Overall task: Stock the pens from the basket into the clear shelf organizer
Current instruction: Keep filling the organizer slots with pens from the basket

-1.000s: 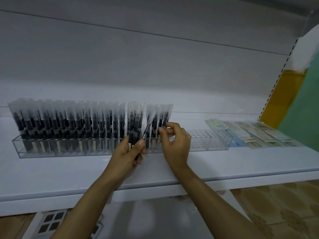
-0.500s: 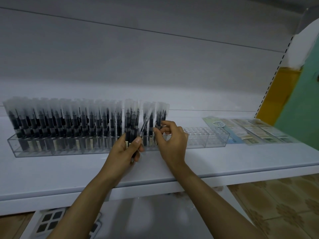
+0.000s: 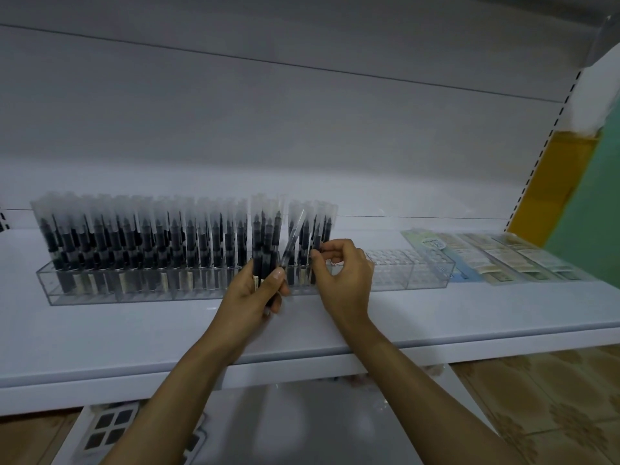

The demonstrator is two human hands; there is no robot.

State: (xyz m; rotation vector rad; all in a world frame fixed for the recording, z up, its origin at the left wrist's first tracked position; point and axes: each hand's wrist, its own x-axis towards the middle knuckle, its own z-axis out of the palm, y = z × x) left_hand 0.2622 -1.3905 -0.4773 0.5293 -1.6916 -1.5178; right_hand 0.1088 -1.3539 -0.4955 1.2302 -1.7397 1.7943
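A long clear shelf organizer (image 3: 412, 275) lies on the white shelf, its left and middle slots packed with several upright black pens in clear sleeves (image 3: 141, 236). Its right end holds no pens. My left hand (image 3: 255, 293) grips a bundle of sleeved pens (image 3: 265, 229) upright in front of the organizer, one of them leaning right. My right hand (image 3: 345, 273) pinches a single pen (image 3: 315, 245) at the right end of the stocked row, standing in a slot. The basket is out of view.
Flat packets of printed cards (image 3: 496, 256) lie on the shelf right of the organizer. The white shelf front edge (image 3: 436, 350) runs below my wrists. A lower shelf with a dark grid item (image 3: 107, 427) shows underneath. Tiled floor lies at the right.
Both hands stay at the same spot on the row. My right fingers have slid slightly lower on the single pen; the view has shifted a little.
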